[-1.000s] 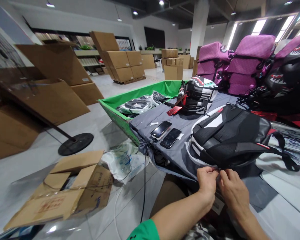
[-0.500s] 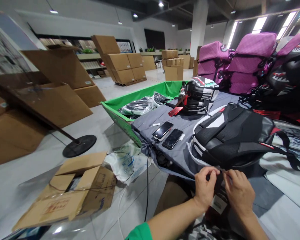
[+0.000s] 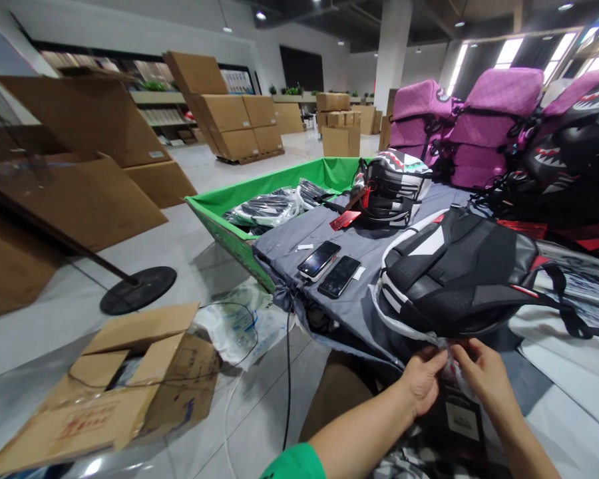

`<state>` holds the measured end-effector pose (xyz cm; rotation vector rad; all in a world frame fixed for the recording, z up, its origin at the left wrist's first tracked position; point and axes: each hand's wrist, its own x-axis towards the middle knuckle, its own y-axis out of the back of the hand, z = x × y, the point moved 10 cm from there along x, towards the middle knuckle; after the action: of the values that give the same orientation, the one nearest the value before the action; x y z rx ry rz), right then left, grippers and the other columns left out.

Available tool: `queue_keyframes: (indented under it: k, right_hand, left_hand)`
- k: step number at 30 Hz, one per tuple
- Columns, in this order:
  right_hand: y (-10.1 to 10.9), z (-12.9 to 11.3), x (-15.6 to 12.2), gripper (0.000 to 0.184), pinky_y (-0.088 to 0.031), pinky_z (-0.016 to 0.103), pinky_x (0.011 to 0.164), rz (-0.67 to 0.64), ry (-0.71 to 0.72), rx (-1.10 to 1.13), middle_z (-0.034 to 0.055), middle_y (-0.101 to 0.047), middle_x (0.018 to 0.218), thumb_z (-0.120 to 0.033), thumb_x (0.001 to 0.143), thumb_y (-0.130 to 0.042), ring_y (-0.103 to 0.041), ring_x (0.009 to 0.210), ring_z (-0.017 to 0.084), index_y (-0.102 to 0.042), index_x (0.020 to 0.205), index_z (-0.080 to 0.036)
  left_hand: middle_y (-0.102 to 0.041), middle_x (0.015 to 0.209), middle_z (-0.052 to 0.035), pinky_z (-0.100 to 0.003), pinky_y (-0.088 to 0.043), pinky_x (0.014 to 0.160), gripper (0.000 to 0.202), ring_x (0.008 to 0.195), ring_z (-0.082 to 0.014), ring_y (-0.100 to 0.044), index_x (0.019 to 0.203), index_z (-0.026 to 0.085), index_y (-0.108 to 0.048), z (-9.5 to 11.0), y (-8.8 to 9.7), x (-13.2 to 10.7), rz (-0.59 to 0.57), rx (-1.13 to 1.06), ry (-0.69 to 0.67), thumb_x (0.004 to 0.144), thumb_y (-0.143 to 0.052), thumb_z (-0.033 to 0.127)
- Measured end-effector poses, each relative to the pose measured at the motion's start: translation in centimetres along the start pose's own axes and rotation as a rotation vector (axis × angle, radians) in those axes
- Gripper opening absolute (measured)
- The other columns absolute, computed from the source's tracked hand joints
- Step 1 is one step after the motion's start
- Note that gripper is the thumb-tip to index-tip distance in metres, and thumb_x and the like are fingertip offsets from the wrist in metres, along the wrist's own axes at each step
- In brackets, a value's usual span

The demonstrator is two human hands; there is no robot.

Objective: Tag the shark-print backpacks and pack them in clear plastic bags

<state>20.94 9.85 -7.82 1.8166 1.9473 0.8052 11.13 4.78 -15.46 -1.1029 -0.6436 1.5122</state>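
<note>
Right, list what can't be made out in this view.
All in the head view:
Exactly how the left hand and right hand grip the translucent plastic: the hands themselves cover it.
Full contents of the lower-left carton: its flaps hide most.
Print on the white label below the hands: too small and blurred.
Rest of the black shark-teeth bag: cut off by the right edge.

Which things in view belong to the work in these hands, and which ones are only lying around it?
Likely in the work:
left hand and right hand, fingers at the translucent film
black backpack, beyond them
dark item with pale label, below them

Apparently just lying about:
farther phone and nearer phone, beside the backpack
open cardboard box and crumpled plastic bag, down on the left
</note>
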Motion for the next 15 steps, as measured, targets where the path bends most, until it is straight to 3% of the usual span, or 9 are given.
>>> queue_keyframes:
  k: [4, 8, 11, 13, 15]
  right_hand:
    - [-1.1, 1.2, 0.2, 0.045, -0.051, 0.034, 0.06, -0.052, -0.063, 0.126, 0.0095, -0.072, 0.072, -0.063, 0.067, -0.058, -0.065, 0.069, 0.026, -0.068, 0.074, -0.02]
    - [-0.8, 1.2, -1.3, 0.049, -0.051, 0.034, 0.059, 0.019, -0.082, 0.15, 0.0078, -0.069, 0.07, -0.066, 0.065, -0.06, -0.062, 0.066, 0.024, -0.066, 0.079, -0.02]
    - [4.4, 1.9, -4.4, 0.056, -0.051, 0.036, 0.062, 0.227, -0.121, 0.066, 0.0067, -0.07, 0.078, -0.07, 0.065, -0.062, -0.06, 0.065, 0.022, -0.067, 0.092, -0.021]
    - [10.2, 3.9, -7.6, 0.059, -0.049, 0.037, 0.057, 0.355, -0.232, -0.058, 0.007, -0.069, 0.081, -0.074, 0.065, -0.06, -0.058, 0.06, 0.023, -0.067, 0.095, -0.024]
    - [17.3, 6.9, -11.7, 0.056, -0.046, 0.041, 0.055, 0.461, -0.4, -0.192, 0.0093, -0.069, 0.078, -0.075, 0.063, -0.059, -0.058, 0.058, 0.026, -0.067, 0.089, -0.026]
  left_hand:
    - [-0.078, 0.092, -0.0112, -0.033, -0.052, 0.085, 0.062, 0.081, -0.0212, -0.07, 0.091, 0.013, -0.08, 0.2, 0.3, -0.2, -0.012, 0.043, -0.017, 0.043, -0.099, 0.048]
    - [-0.077, 0.084, -0.011, -0.032, -0.054, 0.077, 0.065, 0.071, -0.0197, -0.069, 0.089, 0.009, -0.076, 1.0, 0.8, 0.0, 0.035, 0.183, -0.025, 0.042, -0.098, 0.05]
    - [-0.07, 0.063, -0.0069, -0.031, -0.052, 0.058, 0.074, 0.052, -0.0184, -0.062, 0.084, 0.01, -0.07, 0.9, 1.1, 0.1, 0.055, 0.311, 0.061, 0.036, -0.096, 0.059]
    - [-0.066, 0.055, -0.0049, -0.029, -0.049, 0.05, 0.075, 0.046, -0.0176, -0.058, 0.082, 0.011, -0.068, 0.9, 1.3, -0.2, 0.071, 0.368, 0.094, 0.035, -0.094, 0.063]
    - [-0.067, 0.056, -0.0055, -0.028, -0.049, 0.051, 0.071, 0.047, -0.017, -0.06, 0.081, 0.011, -0.068, 1.3, 1.3, -0.5, 0.085, 0.414, 0.072, 0.041, -0.093, 0.064]
